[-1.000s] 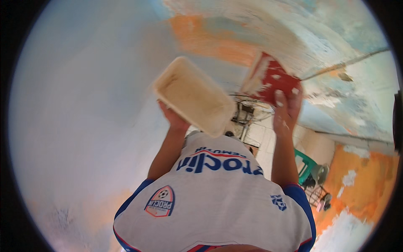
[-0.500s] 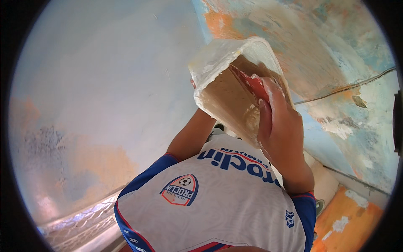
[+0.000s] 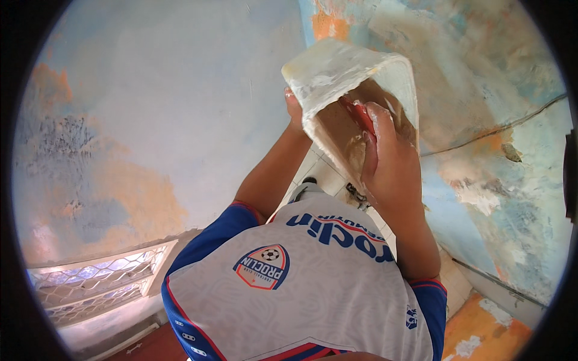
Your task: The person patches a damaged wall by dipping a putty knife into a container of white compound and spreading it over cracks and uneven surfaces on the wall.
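Note:
A white plastic tub (image 3: 334, 63), crusted with pale filler and brownish inside, is tilted steeply in front of my chest with its opening toward me. My left hand (image 3: 293, 108) grips its left side, fingers partly hidden behind it. Inside the opening, my right hand (image 3: 391, 156) holds a red flat scraper (image 3: 355, 113) with white residue along it; the rest of the blade is hidden in the tub. White smears coat the fingertips of my right hand.
Mottled grey, blue and orange walls (image 3: 120, 132) meet in a corner ahead. A cable (image 3: 481, 133) crosses the right wall. A latticed window vent (image 3: 96, 277) is at lower left. Below are floor tiles (image 3: 310, 162), my foot and some dark items.
A second ago the tub lay flatter with the scraper apart at right. It tipped up as the scraper went inside; since then both have risen slightly and my left hand shows more.

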The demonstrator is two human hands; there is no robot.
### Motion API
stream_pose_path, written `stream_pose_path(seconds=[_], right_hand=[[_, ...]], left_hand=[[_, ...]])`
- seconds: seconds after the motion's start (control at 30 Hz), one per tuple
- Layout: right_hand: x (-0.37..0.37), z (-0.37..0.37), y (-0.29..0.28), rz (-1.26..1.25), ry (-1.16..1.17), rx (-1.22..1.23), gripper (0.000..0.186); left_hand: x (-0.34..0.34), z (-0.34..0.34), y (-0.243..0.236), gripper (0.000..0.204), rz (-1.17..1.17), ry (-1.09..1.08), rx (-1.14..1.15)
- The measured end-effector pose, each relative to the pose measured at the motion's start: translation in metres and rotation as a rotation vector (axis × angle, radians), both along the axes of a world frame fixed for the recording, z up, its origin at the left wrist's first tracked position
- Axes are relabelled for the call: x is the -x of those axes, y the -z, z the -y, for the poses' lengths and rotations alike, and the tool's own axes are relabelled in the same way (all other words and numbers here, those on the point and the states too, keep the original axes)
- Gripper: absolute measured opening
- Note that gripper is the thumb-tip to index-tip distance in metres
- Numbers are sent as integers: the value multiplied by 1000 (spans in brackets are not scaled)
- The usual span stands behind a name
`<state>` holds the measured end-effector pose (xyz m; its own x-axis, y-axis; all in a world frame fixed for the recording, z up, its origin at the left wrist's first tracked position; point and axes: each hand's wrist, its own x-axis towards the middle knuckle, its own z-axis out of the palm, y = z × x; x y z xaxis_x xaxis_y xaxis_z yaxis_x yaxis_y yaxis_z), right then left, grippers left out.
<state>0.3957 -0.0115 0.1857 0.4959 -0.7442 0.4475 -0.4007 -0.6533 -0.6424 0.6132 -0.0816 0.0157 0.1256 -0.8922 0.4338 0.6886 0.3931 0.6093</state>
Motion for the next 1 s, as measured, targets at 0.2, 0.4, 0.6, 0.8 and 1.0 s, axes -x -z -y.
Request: stream_pose_path(seconds=[0.2,0.4,0.6,0.8,1.0], right_hand=[[11,-6,4,4,-54,-119,36],[11,-11,13,70,-61,-148,34],[13,-6,9,127,-113,-173,34],[18,4,14,152,-143,-204,35],[28,-12,6,325,-55,-284,37]], left_hand=[[1,-3,3,95,8,12,25],[2,-2,1,97,38,22,53],[-1,4,-3,100,63,20,89],[-1,9,-5,102,88,26,113],[-4,7,-10,103,155,-39,114]])
